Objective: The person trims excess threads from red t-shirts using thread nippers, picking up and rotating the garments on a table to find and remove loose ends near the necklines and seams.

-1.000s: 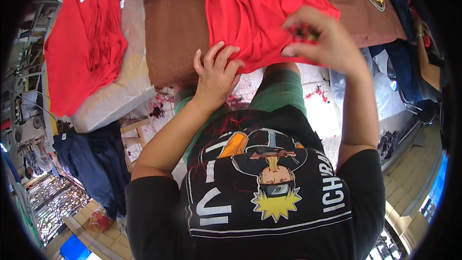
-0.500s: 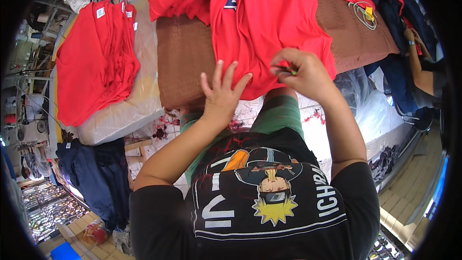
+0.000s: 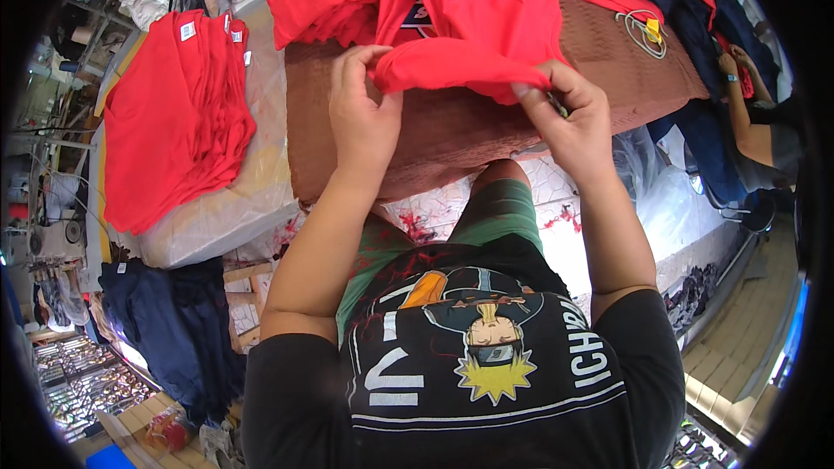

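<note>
A red garment point(image 3: 460, 62) lies over the brown cushioned surface point(image 3: 347, 135) in front of me, its near edge lifted and folded up. My left hand point(image 3: 365, 113) pinches the left end of this edge between thumb and fingers. The right end is gripped by my right hand point(image 3: 572, 122), its thumb resting on the cloth. Tucked in the right palm is a small dark, greenish object point(image 3: 557, 106), mostly hidden by the fingers. Further up the garment, a dark patch point(image 3: 417, 14) with white marks shows inside an opening.
Left, a stack of red garments point(image 3: 178, 122) with white tags lies on a plastic-covered pad point(image 3: 195, 230). Dark blue clothes point(image 3: 178, 321) hang below it. A looped pale cord point(image 3: 645, 35) with a yellow piece lies right. Another person's hands point(image 3: 738, 61) work at far right.
My left hand has gone from lying spread on the garment to pinching its edge. My right hand has lowered onto the other end, and the near edge has been raised off the cushion.
</note>
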Demonstrator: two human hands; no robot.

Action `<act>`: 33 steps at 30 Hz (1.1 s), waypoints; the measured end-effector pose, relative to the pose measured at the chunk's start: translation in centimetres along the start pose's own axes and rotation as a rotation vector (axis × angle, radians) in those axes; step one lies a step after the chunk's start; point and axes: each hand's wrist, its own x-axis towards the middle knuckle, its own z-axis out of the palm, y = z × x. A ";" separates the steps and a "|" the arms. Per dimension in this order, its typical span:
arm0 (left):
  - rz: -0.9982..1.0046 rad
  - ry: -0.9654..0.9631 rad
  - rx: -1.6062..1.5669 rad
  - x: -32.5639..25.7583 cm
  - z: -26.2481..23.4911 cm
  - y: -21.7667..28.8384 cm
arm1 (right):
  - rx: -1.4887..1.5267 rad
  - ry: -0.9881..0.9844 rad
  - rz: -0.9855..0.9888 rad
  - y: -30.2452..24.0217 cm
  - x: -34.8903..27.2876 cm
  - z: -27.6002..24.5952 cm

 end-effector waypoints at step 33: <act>0.041 -0.483 -0.325 1.3 -1.9 1.9 | 0.295 -0.278 0.403 2.6 1.2 -4.3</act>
